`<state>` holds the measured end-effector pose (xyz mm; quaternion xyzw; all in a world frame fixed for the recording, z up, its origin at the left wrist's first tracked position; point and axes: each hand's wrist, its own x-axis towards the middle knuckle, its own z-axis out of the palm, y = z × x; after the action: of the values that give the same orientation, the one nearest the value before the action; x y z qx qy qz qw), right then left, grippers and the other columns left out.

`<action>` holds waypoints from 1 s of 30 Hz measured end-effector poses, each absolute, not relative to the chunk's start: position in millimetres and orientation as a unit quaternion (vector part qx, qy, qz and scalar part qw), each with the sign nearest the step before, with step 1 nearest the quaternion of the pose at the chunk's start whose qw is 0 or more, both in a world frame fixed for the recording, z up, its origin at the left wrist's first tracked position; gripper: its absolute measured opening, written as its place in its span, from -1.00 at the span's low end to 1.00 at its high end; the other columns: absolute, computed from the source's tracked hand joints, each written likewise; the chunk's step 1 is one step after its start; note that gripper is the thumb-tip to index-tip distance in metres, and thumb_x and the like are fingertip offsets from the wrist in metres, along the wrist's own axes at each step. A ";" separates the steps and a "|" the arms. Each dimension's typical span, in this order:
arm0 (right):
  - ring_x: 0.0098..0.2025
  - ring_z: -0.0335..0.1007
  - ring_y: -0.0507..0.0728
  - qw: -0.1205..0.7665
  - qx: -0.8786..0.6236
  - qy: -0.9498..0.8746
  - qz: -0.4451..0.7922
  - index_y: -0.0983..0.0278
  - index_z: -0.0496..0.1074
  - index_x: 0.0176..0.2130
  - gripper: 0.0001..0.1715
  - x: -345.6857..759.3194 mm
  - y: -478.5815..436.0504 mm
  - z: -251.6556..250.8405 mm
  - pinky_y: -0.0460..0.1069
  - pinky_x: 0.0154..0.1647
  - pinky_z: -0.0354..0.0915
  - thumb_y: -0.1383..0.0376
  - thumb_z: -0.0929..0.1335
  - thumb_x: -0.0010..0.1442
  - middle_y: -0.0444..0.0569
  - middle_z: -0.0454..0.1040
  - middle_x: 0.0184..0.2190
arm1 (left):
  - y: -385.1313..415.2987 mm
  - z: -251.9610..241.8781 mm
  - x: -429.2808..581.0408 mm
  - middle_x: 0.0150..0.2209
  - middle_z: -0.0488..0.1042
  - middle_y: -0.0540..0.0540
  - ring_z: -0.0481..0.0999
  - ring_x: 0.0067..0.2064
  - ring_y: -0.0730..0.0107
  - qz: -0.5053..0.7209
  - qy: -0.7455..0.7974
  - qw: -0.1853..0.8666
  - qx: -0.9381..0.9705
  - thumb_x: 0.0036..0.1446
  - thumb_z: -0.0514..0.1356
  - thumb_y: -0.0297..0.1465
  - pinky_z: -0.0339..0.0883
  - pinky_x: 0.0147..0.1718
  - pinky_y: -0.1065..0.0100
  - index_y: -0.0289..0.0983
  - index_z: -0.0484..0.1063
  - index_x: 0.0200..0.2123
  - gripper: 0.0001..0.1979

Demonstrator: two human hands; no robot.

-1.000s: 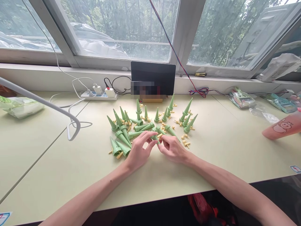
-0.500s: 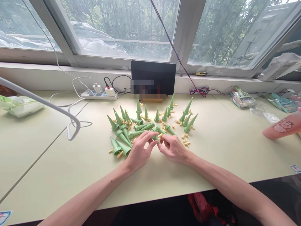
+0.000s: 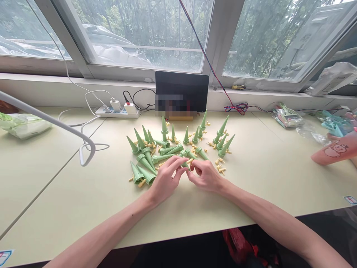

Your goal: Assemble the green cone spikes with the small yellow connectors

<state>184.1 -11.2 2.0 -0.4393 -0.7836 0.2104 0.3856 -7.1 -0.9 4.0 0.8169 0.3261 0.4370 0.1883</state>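
Observation:
My left hand (image 3: 168, 175) is closed around a green plastic watering spike (image 3: 186, 166), which its fingers mostly cover. Opposite it, with fingertips meeting the same spike, my right hand (image 3: 205, 175) pinches a small yellow valve piece (image 3: 190, 161). Whether the valve is seated in the spike cannot be made out. Several green spikes lie on their sides just left of my hands, among them one with a wide ribbed end (image 3: 146, 162). Behind stand several upright spikes (image 3: 220, 131), with yellow valves at their bases. Loose yellow valves (image 3: 221, 170) lie right of my right hand.
A dark tablet (image 3: 181, 87) leans at the back of the pale table (image 3: 264, 178). To its left is a power strip (image 3: 118, 112) with cables. A white curved bar (image 3: 69, 128) juts in from the left. At right are a pink cup (image 3: 334, 150) and bagged items (image 3: 288, 116).
My hands stay almost still, with only slight finger movement around the spike. At the far right, the teal bagged item has shifted and another person's fingers appear behind the pink cup.

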 end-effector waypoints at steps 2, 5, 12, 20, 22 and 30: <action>-0.61 -0.13 -0.04 0.386 -0.440 -0.784 0.207 0.22 0.15 -0.47 -0.72 183.8 -11.4 1.8 -0.07 -0.57 -0.08 0.25 0.34 0.15 -0.29 -0.04 -0.65 | -0.7 3.8 -7.1 -0.12 0.51 -0.11 0.55 -0.24 0.38 0.435 0.324 0.185 0.819 0.33 0.15 -0.47 0.45 -0.20 0.33 -0.16 0.44 0.03 -0.75; -0.61 -0.14 -0.04 0.385 -0.442 -0.784 0.203 0.21 0.15 -0.47 -0.73 183.1 -11.6 2.0 -0.07 -0.58 -0.09 0.25 0.34 0.14 -0.29 -0.03 -0.65 | -0.6 3.6 -7.1 -0.13 0.51 -0.10 0.56 -0.18 0.36 0.434 0.322 0.183 0.821 0.33 0.15 -0.49 0.44 -0.18 0.34 -0.15 0.43 0.04 -0.74; -0.62 -0.11 -0.03 0.376 -0.447 -0.787 0.199 0.21 0.16 -0.46 -0.74 182.4 -11.9 1.4 -0.07 -0.58 -0.07 0.24 0.34 0.16 -0.28 0.00 -0.64 | -1.0 4.0 -6.5 -0.14 0.50 -0.09 0.53 -0.29 0.42 0.435 0.332 0.192 0.815 0.32 0.15 -0.48 0.44 -0.23 0.35 -0.14 0.44 0.04 -0.74; -0.63 -0.04 -0.01 0.369 -0.430 -0.796 0.214 0.22 0.22 -0.42 -0.76 181.0 -14.1 4.1 -0.05 -0.56 -0.01 0.25 0.31 0.27 -0.26 0.06 -0.65 | 0.3 6.4 -5.1 -0.12 0.49 -0.13 0.54 -0.15 0.32 0.450 0.367 0.273 0.767 0.34 0.13 -0.40 0.50 -0.22 0.33 -0.18 0.46 0.02 -0.78; -0.62 -0.02 0.00 0.374 -0.420 -0.798 0.215 0.21 0.19 -0.44 -0.73 180.1 -14.6 4.4 -0.05 -0.55 -0.01 0.25 0.30 0.28 -0.24 0.08 -0.64 | 0.2 7.6 -5.1 -0.12 0.49 -0.14 0.53 -0.12 0.31 0.451 0.367 0.314 0.751 0.36 0.11 -0.38 0.51 -0.20 0.32 -0.19 0.47 0.02 -0.77; -0.60 -0.02 -0.02 0.389 -0.393 -0.813 0.185 0.23 0.22 -0.42 -0.78 177.7 -15.9 3.6 -0.07 -0.53 0.00 0.26 0.33 0.23 -0.27 0.08 -0.63 | 1.9 17.8 -5.0 -0.16 0.51 -0.13 0.51 -0.15 0.29 0.448 0.348 0.433 0.701 0.34 0.11 -0.35 0.45 -0.20 0.31 -0.19 0.52 -0.06 -0.79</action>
<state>177.7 -15.9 3.6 -0.3926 -0.8127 0.1851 0.3889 -5.0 1.9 17.8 0.7007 0.3484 0.4478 0.4326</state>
